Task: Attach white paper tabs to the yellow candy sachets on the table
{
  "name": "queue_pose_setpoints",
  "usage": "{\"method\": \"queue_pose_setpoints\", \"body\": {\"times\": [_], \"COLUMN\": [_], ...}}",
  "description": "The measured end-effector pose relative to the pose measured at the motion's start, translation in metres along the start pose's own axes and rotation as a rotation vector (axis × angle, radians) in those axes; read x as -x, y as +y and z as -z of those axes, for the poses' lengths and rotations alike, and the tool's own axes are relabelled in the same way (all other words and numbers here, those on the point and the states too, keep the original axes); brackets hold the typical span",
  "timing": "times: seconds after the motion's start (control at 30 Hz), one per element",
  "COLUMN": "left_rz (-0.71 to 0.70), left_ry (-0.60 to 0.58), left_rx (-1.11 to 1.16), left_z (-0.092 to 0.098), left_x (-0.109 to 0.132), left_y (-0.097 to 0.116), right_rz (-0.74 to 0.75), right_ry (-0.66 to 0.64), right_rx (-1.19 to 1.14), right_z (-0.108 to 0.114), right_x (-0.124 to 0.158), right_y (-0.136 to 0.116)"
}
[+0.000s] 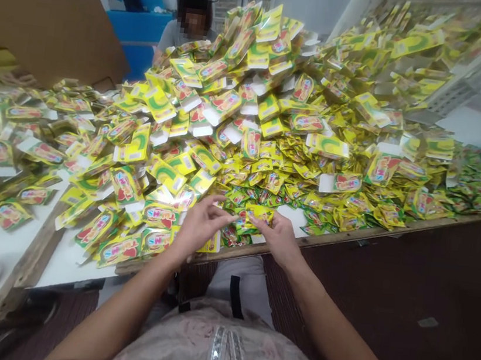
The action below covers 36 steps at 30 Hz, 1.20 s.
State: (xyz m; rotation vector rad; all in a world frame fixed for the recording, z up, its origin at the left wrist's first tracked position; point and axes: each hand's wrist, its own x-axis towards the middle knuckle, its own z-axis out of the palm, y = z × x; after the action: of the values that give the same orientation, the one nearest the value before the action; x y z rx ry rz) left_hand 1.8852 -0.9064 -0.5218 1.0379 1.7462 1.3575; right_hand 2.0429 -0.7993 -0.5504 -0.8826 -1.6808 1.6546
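Just below the frame's centre, the right hand is pinching one yellow packet; the left hand is narrowing its fingertips alongside, possibly gripping something, I cannot tell. Cartons beyond counting are filling mid-frame; one co-worker is facing them, upper left of centre.

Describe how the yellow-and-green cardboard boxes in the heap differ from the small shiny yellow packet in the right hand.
The cardboard boxes are angular and flat; the yellow packet is glossy and crinkled.
The boxes look larger than the packet.
Many boxes lie with white flaps showing; the packet is held in the right hand.
Both are mainly yellow.
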Motion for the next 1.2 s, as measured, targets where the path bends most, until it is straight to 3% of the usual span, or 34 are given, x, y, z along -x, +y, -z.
{"method": "queue_pose_setpoints", "body": {"times": [0.1, 0.2, 0.3, 0.4, 0.5, 0.6, 0.7, 0.77, 0.83, 0.9, 1.0, 1.1, 1.2], "left_rz": [-0.215, -0.351, -0.343, -0.332, -0.381, -0.336, -0.065, 0.134, 0.268, 0.310, 0.236, 0.094, 0.022], "left_ry": [0.013, -0.107, -0.190, -0.285, -0.291, -0.152, -0.061, -0.101, -0.171, -0.212, -0.213, -0.224, -0.203], "left_rx": [-0.615, -1.049, -1.261, -1.302, -1.183, -0.814, -0.135, 0.342, 0.640, 0.713, 0.550, 0.260, 0.187], "left_z": [0.032, 0.050, 0.054, 0.055, 0.058, 0.053, 0.033, 0.013, -0.007, -0.023, -0.035, -0.032, -0.026], "left_x": [0.024, 0.045, 0.053, 0.050, 0.044, 0.035, 0.024, 0.017, 0.011, 0.007, 0.005, 0.005, 0.008], "left_y": [0.002, -0.005, -0.018, -0.026, -0.026, -0.020, -0.015, -0.013, -0.015, -0.020, -0.029, -0.031, -0.027], "right_rz": [-0.003, -0.023, -0.030, -0.026, -0.038, -0.047, -0.028, -0.044, -0.055, -0.041, 0.004, 0.077, 0.102], "right_ry": [0.066, 0.055, 0.011, -0.015, 0.140, 0.354, 0.372, 0.309, 0.261, 0.220, 0.205, 0.212, 0.080], "right_rx": [0.108, 0.131, 0.129, 0.239, 0.488, 0.606, 0.373, 0.078, -0.168, -0.260, -0.240, -0.173, 0.026], "right_z": [0.007, 0.007, 0.002, 0.002, 0.016, 0.034, 0.042, 0.039, 0.032, 0.026, 0.023, 0.026, 0.031], "right_x": [0.004, 0.010, 0.016, 0.017, 0.011, 0.001, -0.004, -0.003, 0.001, 0.005, 0.006, -0.001, -0.010], "right_y": [0.004, 0.011, 0.020, 0.027, 0.031, 0.031, 0.026, 0.020, 0.013, 0.005, -0.006, -0.012, -0.017]}}
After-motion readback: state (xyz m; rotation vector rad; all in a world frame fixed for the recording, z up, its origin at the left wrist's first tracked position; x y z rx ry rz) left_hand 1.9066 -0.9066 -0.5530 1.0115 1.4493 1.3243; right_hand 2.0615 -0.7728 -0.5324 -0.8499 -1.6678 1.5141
